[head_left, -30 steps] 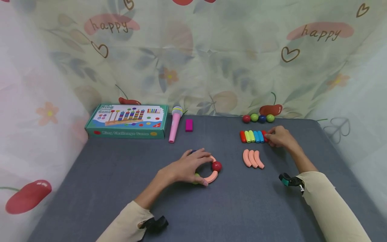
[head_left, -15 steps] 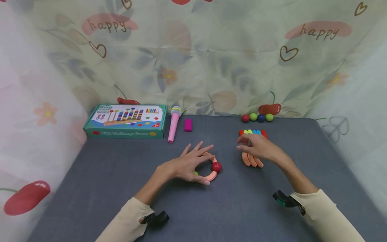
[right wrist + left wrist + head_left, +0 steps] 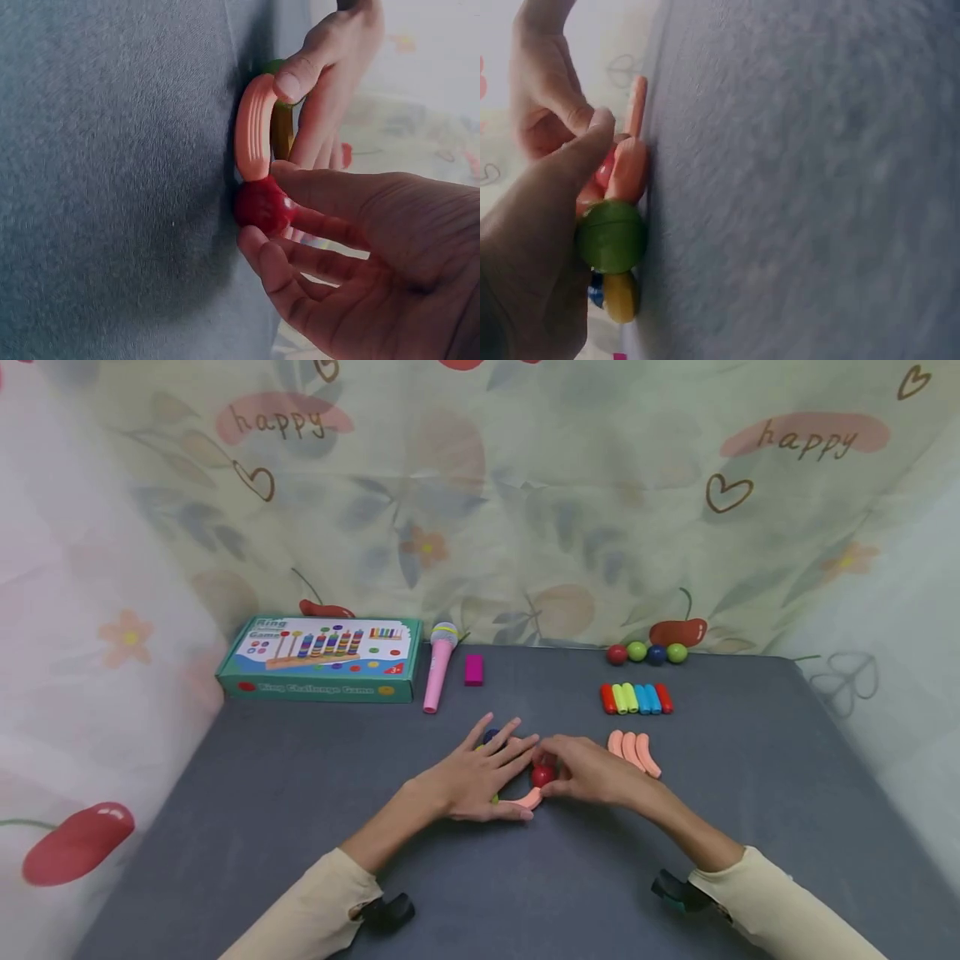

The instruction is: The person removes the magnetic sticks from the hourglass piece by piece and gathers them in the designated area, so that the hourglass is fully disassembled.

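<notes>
A small ring of curved pieces and balls lies mid-table. My left hand (image 3: 480, 777) spreads over its left side with straight fingers, its thumb along a salmon-coloured curved piece (image 3: 523, 800). From the right, my right hand (image 3: 592, 770) reaches in, thumb and fingers round the ring's red ball (image 3: 264, 205). In the left wrist view, a green ball (image 3: 612, 236) and a yellow piece (image 3: 620, 297) show under the left hand. A dark blue ball (image 3: 491, 737) peeks out beyond the left fingers. The palm hides the rest of the ring.
Right of the ring lie several salmon-coloured curved pieces (image 3: 634, 752). Behind them are a row of coloured sticks (image 3: 636, 699) and a row of balls (image 3: 657, 654). At the back left stand a green game box (image 3: 318, 660), a pink toy microphone (image 3: 440, 668) and a magenta block (image 3: 474, 670).
My right hand has left the end of the stick row and come left and nearer to the ring's red ball. The left hand has stayed over the ring, fingers now straighter and more spread.
</notes>
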Demonstrator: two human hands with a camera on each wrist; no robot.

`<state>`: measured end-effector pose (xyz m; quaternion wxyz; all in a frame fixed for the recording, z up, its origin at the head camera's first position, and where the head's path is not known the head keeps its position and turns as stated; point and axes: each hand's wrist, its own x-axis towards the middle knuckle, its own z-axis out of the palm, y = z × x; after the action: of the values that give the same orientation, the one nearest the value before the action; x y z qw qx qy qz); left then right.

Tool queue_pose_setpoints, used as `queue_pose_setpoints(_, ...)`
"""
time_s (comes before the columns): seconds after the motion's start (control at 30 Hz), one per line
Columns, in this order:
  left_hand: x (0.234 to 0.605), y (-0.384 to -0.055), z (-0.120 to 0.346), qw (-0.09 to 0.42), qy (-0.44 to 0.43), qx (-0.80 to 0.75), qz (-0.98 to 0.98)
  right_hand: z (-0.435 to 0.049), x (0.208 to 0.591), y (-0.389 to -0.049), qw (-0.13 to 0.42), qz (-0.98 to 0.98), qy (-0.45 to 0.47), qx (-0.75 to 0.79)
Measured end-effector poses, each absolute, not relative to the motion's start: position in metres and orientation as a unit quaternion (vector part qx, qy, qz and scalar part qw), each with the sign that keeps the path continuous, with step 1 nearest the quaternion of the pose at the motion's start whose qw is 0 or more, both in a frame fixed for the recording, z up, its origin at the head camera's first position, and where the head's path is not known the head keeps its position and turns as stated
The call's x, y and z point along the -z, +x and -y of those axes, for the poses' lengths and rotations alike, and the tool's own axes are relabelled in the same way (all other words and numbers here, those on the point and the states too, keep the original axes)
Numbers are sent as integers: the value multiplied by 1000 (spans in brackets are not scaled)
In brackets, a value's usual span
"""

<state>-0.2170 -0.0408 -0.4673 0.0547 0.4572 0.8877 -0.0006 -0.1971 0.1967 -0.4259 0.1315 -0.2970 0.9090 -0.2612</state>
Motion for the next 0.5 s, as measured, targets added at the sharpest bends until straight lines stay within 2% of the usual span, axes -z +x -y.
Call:
queue_pose_setpoints(0.3,466,-216,37,110,439,-14,-892,-193,430,-195,129,-913,-290,255)
queue_pose_setpoints(0.5,464,-217,35,121,439,-4,-890,-194,431,-196,128,-911,-295,256)
